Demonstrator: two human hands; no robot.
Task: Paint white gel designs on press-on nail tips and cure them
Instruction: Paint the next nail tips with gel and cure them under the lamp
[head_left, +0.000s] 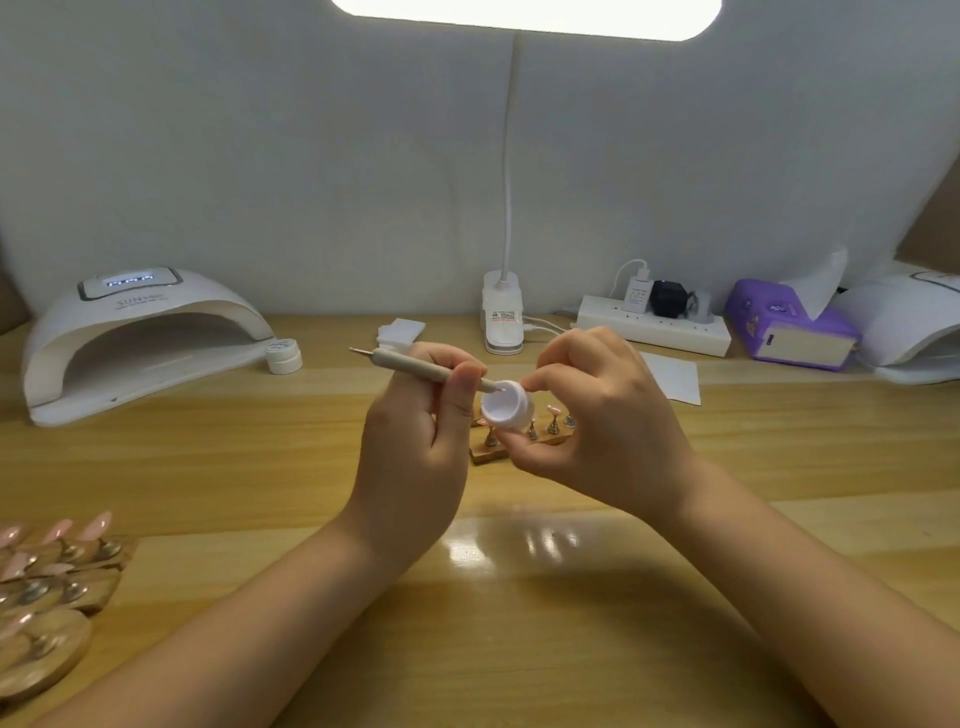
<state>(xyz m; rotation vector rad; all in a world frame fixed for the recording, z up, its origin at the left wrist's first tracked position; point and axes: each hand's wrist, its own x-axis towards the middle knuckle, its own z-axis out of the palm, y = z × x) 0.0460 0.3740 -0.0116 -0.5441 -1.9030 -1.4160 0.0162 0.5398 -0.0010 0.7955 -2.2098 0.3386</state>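
Observation:
My left hand (415, 447) grips a grey nail-art pen (410, 366), its tip dipped into a small open white gel pot (506, 406). My right hand (597, 415) pinches that pot between thumb and fingers, tilted toward the pen, above the table. Behind the pot, a wooden stand (545, 434) carries several pink nail tips on metal holders, partly hidden by my hands. A white curing lamp (140, 338) with a lit display sits at the far left.
More wooden stands with pink nail tips (57, 571) lie at the near left edge. A white jar (284, 356) stands by the lamp. A desk-lamp clamp (501, 317), power strip (654, 325), purple tissue pack (789, 325) and a second white lamp (914, 327) line the back.

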